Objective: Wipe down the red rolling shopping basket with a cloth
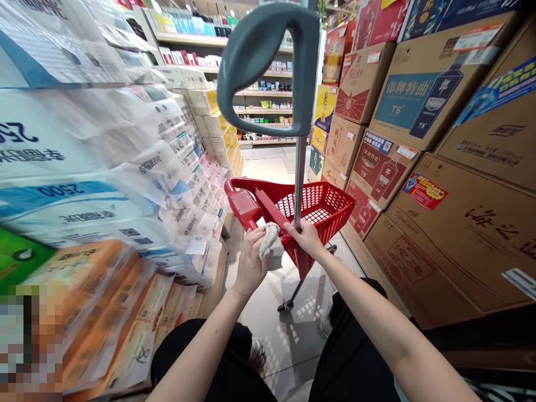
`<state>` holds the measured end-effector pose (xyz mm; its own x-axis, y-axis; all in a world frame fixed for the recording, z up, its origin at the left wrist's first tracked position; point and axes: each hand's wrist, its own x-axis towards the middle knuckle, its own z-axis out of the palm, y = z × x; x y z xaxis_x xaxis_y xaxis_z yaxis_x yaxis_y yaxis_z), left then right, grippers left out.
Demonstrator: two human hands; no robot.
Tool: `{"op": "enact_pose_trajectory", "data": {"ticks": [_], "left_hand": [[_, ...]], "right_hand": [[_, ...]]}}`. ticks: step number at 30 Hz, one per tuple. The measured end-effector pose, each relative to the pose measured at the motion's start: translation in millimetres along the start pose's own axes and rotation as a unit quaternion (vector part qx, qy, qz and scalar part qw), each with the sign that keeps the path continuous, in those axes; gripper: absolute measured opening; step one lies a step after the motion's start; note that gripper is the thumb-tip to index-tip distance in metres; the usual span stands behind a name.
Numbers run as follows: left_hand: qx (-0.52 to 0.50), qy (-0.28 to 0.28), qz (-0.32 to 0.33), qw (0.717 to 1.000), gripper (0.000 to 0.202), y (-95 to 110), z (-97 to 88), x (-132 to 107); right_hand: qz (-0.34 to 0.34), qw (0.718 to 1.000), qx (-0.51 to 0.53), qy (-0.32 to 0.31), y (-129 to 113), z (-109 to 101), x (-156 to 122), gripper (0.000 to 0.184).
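Note:
A red rolling shopping basket [330,209] stands on the floor in front of me. Its metal pole [300,178] rises to a grey loop handle [268,61] close to the camera. My left hand [250,262] is closed around a crumpled white cloth [271,245], held against the basket's near rim. My right hand [307,237] grips the base of the pole where it meets the basket. The basket looks empty inside.
Stacked packs of tissue paper [104,184] wall the left side of the aisle. Stacked cardboard boxes [439,167] line the right. Shelves of goods [263,95] cross the far end. Tiled floor [288,340] runs between, with my knees at the bottom.

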<state>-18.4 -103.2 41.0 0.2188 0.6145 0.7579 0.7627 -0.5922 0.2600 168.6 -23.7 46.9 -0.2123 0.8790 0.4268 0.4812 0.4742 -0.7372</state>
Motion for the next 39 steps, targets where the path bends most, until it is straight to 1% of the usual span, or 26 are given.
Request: {"op": "enact_pose_trajectory", "data": {"ticks": [2, 4, 6, 8, 10, 12, 15, 17, 20, 23, 25, 28, 33, 37, 39], "left_hand": [[0.024, -0.02, 0.023, 0.999, 0.037, -4, -0.4, -6], [0.038, -0.045, 0.041, 0.997, 0.039, -11, -2.6, -7], [0.043, -0.053, 0.032, 0.997, 0.041, -16, -6.1, -3], [0.044, -0.034, -0.002, 0.998, 0.041, -18, -9.5, 5], [0.042, -0.02, -0.039, 0.998, 0.04, -15, -11.9, 12], [0.033, -0.021, -0.055, 0.998, 0.04, -7, -13.1, 13], [0.008, -0.05, -0.035, 0.998, 0.043, 2, -14.6, 10], [-0.01, -0.069, -0.005, 0.998, 0.041, 1, -16.7, 11], [-0.014, -0.091, 0.016, 0.996, 0.035, -13, -21.1, 25], [0.017, -0.1, 0.0, 0.995, 0.03, -27, -25.1, 48], [0.034, -0.108, -0.008, 0.994, 0.029, -29, -27.1, 62], [0.037, -0.146, -0.009, 0.989, 0.029, -18, -28.2, 72], [0.017, -0.218, 0.012, 0.976, 0.034, 7, -22.6, 79], [0.001, -0.276, 0.048, 0.96, 0.039, 10, -14.7, 90], [0.019, -0.308, 0.051, 0.95, 0.043, 8, -10.7, 99]], "right_hand": [[0.037, 0.998, -0.031, 0.028, 2, 4, 2, 0.047], [0.052, 0.996, -0.048, 0.046, 4, 6, 3, 0.046], [0.05, 0.996, -0.051, 0.049, 5, 6, 5, 0.043], [0.047, 0.996, -0.051, 0.049, 5, 7, 6, 0.041], [0.048, 0.996, -0.053, 0.053, 6, 8, 8, 0.04], [0.052, 0.995, -0.055, 0.058, 7, 9, 9, 0.039], [0.062, 0.994, -0.063, 0.062, 10, 9, 10, 0.039], [0.069, 0.994, -0.066, 0.059, 12, 7, 8, 0.039], [0.073, 0.994, -0.064, 0.049, 13, 4, 7, 0.038], [0.075, 0.994, -0.064, 0.043, 9, 2, 8, 0.038], [0.075, 0.994, -0.065, 0.042, 7, 2, 11, 0.038], [0.074, 0.994, -0.07, 0.046, 8, 3, 14, 0.039], [0.072, 0.992, -0.085, 0.057, 19, -3, 14, 0.038], [0.063, 0.995, -0.069, 0.032, 26, -14, 13, 0.036], [0.057, 0.997, -0.049, 0.013, 27, -17, 12, 0.036]]}}
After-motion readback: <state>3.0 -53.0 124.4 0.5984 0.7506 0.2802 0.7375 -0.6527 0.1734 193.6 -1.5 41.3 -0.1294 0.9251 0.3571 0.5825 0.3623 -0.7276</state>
